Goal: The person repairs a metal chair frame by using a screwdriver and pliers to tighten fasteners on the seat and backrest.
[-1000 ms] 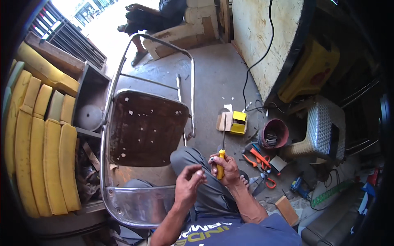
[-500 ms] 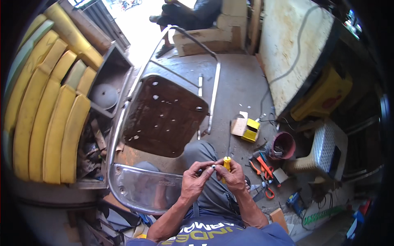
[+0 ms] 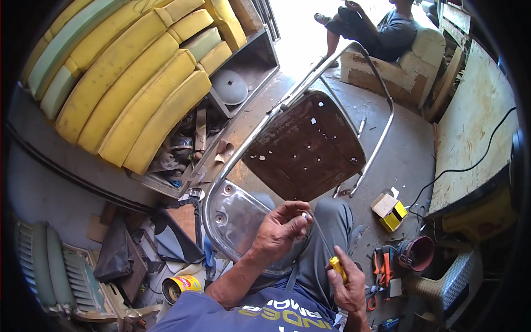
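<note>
My left hand [image 3: 281, 232] pinches a small pale piece [image 3: 304, 216] in front of my knee. My right hand [image 3: 347, 286] grips a screwdriver by its yellow handle [image 3: 337, 266], lower and to the right, with the thin shaft reaching up to the pinched fingers; whether the tip touches the piece I cannot tell. Beyond my hands lies a metal tube chair frame [image 3: 360, 180] with a rusty brown panel [image 3: 296, 152] pierced by holes. Its shiny metal plate [image 3: 232, 226] is beside my left forearm.
Stacked yellow foam pads [image 3: 133, 102] fill the upper left. A person [image 3: 390, 33] sits on a worn sofa ahead. A board with a black cable [image 3: 467, 144], a yellow box [image 3: 391, 216], a pink bucket [image 3: 415, 253], pliers [image 3: 378, 264] and a woven stool [image 3: 451, 282] are at right. A tin [image 3: 181, 289] stands lower left.
My right hand has moved down and away from my left hand, and the screwdriver now slants up-left toward the pinched piece. The view has swung toward the left, shifting the surroundings rightward.
</note>
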Tool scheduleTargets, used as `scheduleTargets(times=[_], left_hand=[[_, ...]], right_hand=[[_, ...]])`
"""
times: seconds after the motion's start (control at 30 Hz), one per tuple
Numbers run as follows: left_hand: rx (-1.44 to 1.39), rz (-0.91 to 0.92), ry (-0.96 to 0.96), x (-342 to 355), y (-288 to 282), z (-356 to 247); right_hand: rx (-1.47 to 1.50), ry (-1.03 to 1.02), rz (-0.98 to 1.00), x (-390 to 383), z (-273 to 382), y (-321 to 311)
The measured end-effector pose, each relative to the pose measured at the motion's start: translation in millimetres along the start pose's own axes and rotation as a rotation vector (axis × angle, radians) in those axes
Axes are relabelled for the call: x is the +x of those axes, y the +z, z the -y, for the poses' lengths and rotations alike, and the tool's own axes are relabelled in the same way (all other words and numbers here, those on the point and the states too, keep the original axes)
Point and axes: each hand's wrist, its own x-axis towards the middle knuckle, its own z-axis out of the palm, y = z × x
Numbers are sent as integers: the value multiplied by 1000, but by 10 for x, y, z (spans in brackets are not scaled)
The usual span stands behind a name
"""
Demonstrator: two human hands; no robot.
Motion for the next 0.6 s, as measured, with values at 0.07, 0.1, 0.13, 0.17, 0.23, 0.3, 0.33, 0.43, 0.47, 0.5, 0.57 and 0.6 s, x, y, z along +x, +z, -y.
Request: scheduleTargets(times=[0.07, 0.1, 0.13, 0.17, 0.23, 0.3, 0.33, 0.43, 0.47, 0.5, 0.57, 0.6], left_hand=[[1, -34, 4, 23, -58, -66], [-43, -11, 14, 20, -106, -66], [-87, 11, 23, 26, -177, -58], [-127, 35, 40, 36, -211, -77], [-116, 37, 60, 21, -222, -85], [-113, 46, 69, 26, -236, -97], [-120, 42, 69, 28, -249, -101], [-51, 46, 94, 13, -262, -119], [-20, 39, 105, 6, -264, -121], [11, 33, 116, -2, -261, -127], [150, 32, 140, -21, -255, -158], [256, 39, 153, -35, -253, -201]], right_hand=[[-67, -30, 32, 46, 83, -50], [-104, -41, 43, 75, 123, -73], [-105, -62, 30, 110, 172, -68], [-94, -67, 42, 142, 189, -76], [-71, -75, 67, 177, 208, -86], [-78, -73, 72, 204, 241, -96], [-76, -62, 81, 213, 253, -102], [-77, -50, 111, 225, 263, -118], [-78, -46, 120, 214, 258, -124], [-62, -45, 122, 211, 234, -126], [-32, -35, 123, 203, 164, -154], [12, 110, 217, 210, 168, -219]])
